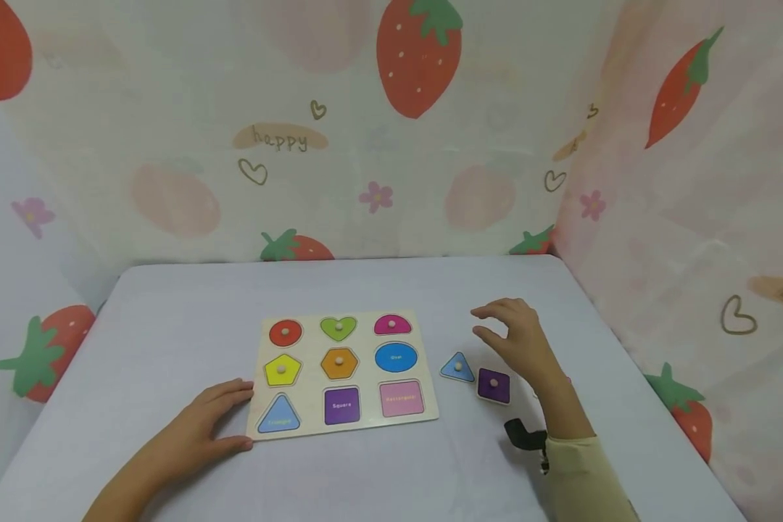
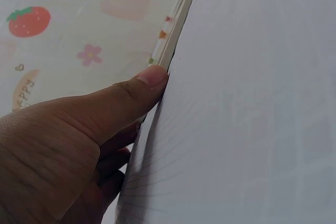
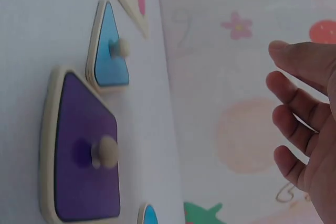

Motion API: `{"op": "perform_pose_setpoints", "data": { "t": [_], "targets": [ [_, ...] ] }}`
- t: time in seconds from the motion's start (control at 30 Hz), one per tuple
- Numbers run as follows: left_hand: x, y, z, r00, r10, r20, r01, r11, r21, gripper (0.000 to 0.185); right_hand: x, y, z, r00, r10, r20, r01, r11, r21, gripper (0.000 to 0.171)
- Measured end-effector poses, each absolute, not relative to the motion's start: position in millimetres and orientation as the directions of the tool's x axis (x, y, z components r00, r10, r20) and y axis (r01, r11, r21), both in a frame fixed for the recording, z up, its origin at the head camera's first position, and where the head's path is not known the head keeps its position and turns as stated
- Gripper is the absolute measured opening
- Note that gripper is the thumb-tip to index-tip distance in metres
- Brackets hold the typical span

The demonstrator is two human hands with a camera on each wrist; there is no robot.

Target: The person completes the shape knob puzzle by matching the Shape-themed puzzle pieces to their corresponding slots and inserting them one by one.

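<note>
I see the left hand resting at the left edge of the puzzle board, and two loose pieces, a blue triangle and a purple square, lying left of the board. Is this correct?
Not fully. The left hand does rest at the left edge of the puzzle board, but the blue triangle and the purple square lie on the table to the right of the board, below the right hand. The head view shows this.

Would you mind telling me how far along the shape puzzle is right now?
Five knobbed pieces sit in the board; the oval, triangle, square and rectangle slots are bare. The left hand steadies the board; the right hand hovers over the loose blue triangle and purple square.
</note>
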State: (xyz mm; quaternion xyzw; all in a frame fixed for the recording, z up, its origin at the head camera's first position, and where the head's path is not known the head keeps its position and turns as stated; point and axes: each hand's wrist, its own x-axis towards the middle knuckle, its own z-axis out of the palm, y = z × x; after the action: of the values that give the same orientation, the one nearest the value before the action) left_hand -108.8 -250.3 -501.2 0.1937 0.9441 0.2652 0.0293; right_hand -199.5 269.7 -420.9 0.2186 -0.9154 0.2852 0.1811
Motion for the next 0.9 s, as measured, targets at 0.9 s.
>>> {"op": "perform_pose_setpoints", "data": {
  "t": [0.9],
  "targets": [
    [-111.1, -247.9, -499.8, -0.928, 0.372, 0.021, 0.329, 0.790, 0.518, 0.081, -206.0, 345.9, -445.5, -0.940, -0.093, 0.329, -0.252, 0.840, -0.481, 0.026]
  ]
}}
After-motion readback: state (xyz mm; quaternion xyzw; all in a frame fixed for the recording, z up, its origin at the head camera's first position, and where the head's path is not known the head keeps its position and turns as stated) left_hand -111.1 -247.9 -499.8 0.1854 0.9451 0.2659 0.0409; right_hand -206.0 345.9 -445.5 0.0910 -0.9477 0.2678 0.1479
